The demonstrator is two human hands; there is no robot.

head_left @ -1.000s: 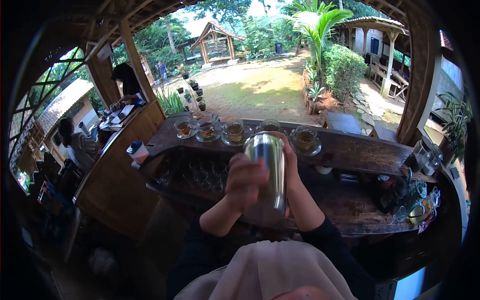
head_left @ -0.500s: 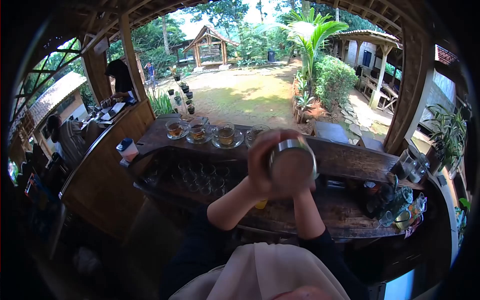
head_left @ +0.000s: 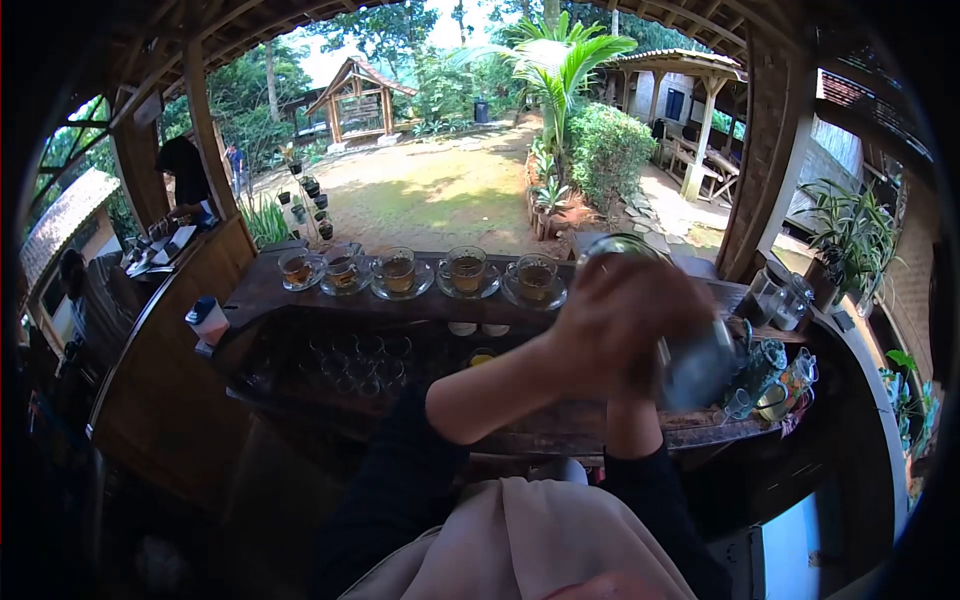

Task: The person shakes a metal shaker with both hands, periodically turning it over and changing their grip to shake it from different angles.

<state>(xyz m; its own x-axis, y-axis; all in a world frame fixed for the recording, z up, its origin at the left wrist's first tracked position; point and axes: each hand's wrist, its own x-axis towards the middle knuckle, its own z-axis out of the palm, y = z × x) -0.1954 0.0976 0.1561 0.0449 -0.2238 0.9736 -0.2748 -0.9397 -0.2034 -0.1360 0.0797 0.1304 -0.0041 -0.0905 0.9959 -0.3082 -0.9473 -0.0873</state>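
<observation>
Your left hand (head_left: 620, 310) is curled over the near side of a shiny container (head_left: 697, 370), fingers bent close around it, though blur hides the exact contact. Your right hand (head_left: 637, 388) is mostly hidden behind it; you cannot tell how far its fingers are closed or what they touch. The container is in the air, tilted, above the right half of the wooden counter (head_left: 540, 430). It looks rigid, smooth and probably slippery if damp; its weight doesn't show. A palm round the wall and a hand steadying the base would likely hold it best.

Just left of your hands, five glass cups (head_left: 397, 268) of amber liquid sit on saucers in a row along the counter's far edge. They look fragile and easily knocked. Clear glasses (head_left: 360, 360) cluster below that row, towards the left end. A lidded tub (head_left: 207, 320) stands at the left corner, and glass jars (head_left: 765, 295) stand near the far right corner.
</observation>
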